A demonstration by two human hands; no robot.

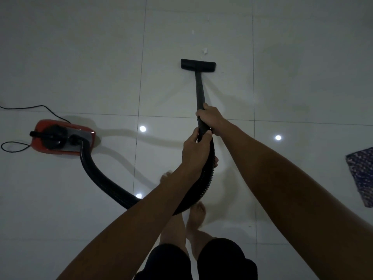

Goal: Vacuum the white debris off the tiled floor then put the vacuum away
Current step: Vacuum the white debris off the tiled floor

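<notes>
A black vacuum wand (199,89) runs forward from my hands to a flat black floor nozzle (198,65) resting on the white tiled floor (90,57). My right hand (211,120) is shut on the wand's lower end. Just behind it, my left hand (194,150) is shut on the ribbed black hose (96,176) where it joins the wand. The hose curves left to a red canister vacuum (62,137). A small clump of white debris (205,51) lies just beyond the nozzle, and a smaller fleck (192,31) lies farther ahead.
A black power cord (30,107) trails off to the left from the canister, with a loop (14,146) beside it. A dark patterned mat (361,174) lies at the right edge. My bare feet (196,215) stand under the hose. Ceiling lights reflect on the glossy tiles.
</notes>
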